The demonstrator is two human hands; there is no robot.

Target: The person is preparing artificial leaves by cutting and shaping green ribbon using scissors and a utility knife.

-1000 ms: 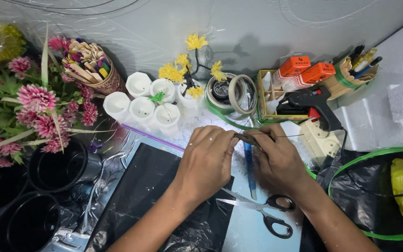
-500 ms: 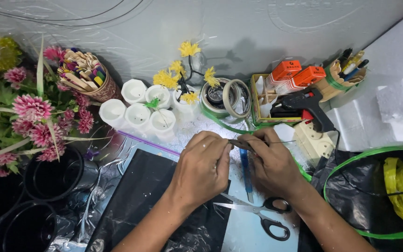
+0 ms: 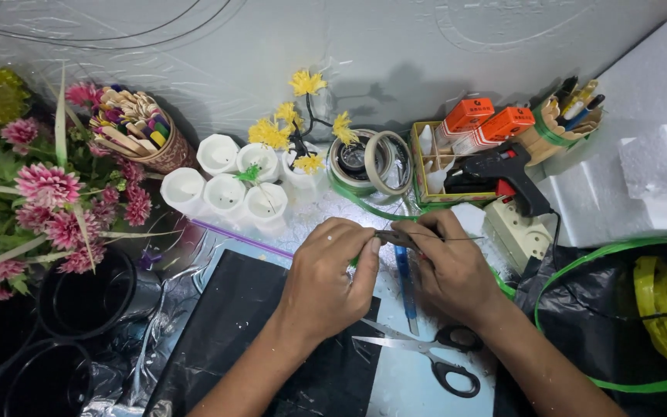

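Two hands: meet at centre over the work surface, fingertips pinched on one thin stem
left hand (image 3: 326, 282): curled, thumb and fingers grasping the green end of the thin stem (image 3: 395, 239) – knuckles up
right hand (image 3: 449, 266): fingers closed on the other end of the stem, a fine wire sticking out to the right; grip detail partly hidden, probably a pinch
thin stem: held level between both hands, just above the table, dark in the middle, green at the left hand
scissors (image 3: 434, 359): black handles, blades open, lying below the hands, untouched
blue cutter (image 3: 405, 289): lies flat under the right hand
black sheet (image 3: 256, 340): under the left forearm
white cups (image 3: 225, 185): cluster behind the hands, yellow flowers (image 3: 295, 131) just beside
tape rolls (image 3: 368, 158): behind the hands – near the wall
glue gun (image 3: 503, 174): black, right of the tape rolls
pink flowers (image 3: 48, 201): far left, well apart
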